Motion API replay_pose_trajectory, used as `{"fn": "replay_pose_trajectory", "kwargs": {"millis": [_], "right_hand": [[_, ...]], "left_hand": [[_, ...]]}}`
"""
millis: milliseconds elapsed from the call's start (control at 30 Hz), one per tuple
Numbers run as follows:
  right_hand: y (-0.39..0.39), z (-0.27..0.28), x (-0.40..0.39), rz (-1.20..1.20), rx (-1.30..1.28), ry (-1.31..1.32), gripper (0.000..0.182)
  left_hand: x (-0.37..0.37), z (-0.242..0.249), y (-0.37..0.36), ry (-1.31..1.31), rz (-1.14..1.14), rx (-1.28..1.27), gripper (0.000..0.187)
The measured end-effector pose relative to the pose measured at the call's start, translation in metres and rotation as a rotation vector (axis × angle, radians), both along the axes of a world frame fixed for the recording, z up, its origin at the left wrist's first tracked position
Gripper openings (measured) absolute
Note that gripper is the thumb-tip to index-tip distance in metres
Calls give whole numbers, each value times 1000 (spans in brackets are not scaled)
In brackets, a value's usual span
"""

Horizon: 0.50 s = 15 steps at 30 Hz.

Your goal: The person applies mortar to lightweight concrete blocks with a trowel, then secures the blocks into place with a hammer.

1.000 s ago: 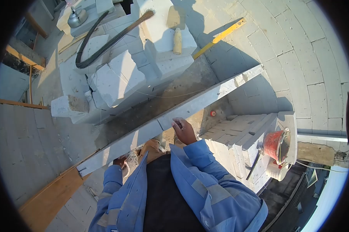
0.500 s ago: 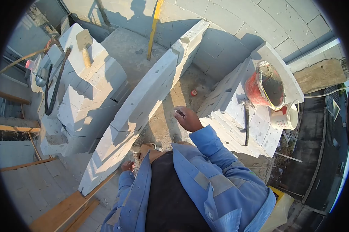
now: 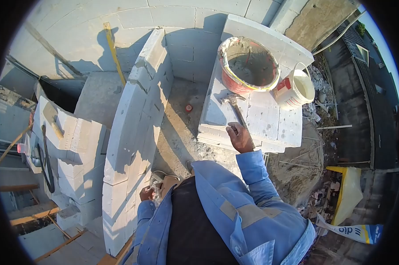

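Observation:
My right hand point(image 3: 240, 138), its fingers curled, is over the lower handle of a hammer point(image 3: 239, 110); whether it touches the handle is unclear. The hammer lies on a stack of pale blocks point(image 3: 263, 115). Behind the hammer on that stack stands a red bucket point(image 3: 234, 83) of grey mortar, with a smaller white bucket point(image 3: 292, 93) to its right. Low at my left side, my left hand point(image 3: 147, 193) has its fingers bent inward beside the thin block wall point(image 3: 128, 128). Anything inside either hand is too small or hidden to name.
A trowel point(image 3: 56, 128) and a dark strap point(image 3: 46, 163) lie on blocks at the left. A yellow level point(image 3: 114, 54) leans at the back wall. A small red object point(image 3: 189, 107) sits on the floor point(image 3: 175, 128). Rubble and a yellow-edged sack point(image 3: 347, 194) are at the right.
The view has turned right, bringing the buckets closer to the centre. My right hand has moved from above the floor to the hammer handle. My left hand remains low by the wall.

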State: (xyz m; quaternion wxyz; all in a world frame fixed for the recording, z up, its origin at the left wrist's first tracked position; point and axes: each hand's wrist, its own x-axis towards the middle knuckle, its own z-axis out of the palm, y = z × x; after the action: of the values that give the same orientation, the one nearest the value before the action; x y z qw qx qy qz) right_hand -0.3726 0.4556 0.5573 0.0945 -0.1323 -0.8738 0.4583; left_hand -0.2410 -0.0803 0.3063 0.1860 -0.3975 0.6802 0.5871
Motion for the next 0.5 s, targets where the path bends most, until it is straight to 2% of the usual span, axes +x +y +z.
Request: {"fn": "replay_pose_trajectory", "kwargs": {"millis": [100, 167, 200, 300, 367, 400, 500], "right_hand": [[14, -8, -7, -11, -36, 33, 39], [17, 6, -17, -201, -576, 20, 43], [20, 21, -25, -288, -773, 41, 48], [35, 68, -52, -415, -1044, 94, 83], [53, 81, -77, -422, -1182, 97, 102], [70, 76, -87, -298, -1198, 81, 107], [76, 94, -103, -119, -1288, 173, 100]], "left_hand": [[0, 15, -12, -42, -39, 70, 45], [2, 27, -11, -111, -103, 7, 46], [2, 32, -14, -160, -207, -44, 46], [3, 40, -14, -242, -198, -57, 47], [-2, 35, -16, -227, -184, -32, 47], [-1, 32, -20, -215, -170, -5, 47], [-9, 33, -18, -191, -31, 4, 51]]}}
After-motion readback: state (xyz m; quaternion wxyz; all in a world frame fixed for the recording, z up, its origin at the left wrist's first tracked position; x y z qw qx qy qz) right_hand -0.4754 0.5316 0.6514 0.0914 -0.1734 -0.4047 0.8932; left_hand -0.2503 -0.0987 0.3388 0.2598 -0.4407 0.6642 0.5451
